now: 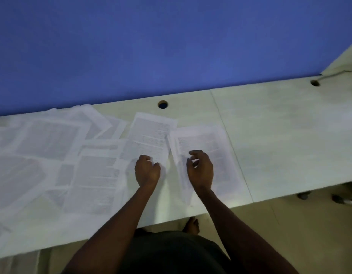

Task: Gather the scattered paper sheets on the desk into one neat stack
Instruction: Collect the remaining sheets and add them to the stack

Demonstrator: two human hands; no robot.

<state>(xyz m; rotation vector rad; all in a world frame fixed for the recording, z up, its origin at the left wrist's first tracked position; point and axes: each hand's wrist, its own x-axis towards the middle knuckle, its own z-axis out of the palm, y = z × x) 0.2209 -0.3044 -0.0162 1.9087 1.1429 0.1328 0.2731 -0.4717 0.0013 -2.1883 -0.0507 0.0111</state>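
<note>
Printed paper sheets (58, 155) lie scattered over the desk (290, 135) toward its left end — thin, limp, slippery. The left hand (147, 171) pinches one sheet (149, 139) by its near edge; the right hand (201, 169) hovers half-curled, holding nothing, over a small stack (206, 143) — best squared by its edges.

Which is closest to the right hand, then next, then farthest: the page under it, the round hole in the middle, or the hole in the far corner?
From the right hand:
1. Page, right beneath it.
2. Middle hole, ahead, slightly left.
3. Corner hole, far right.
</note>
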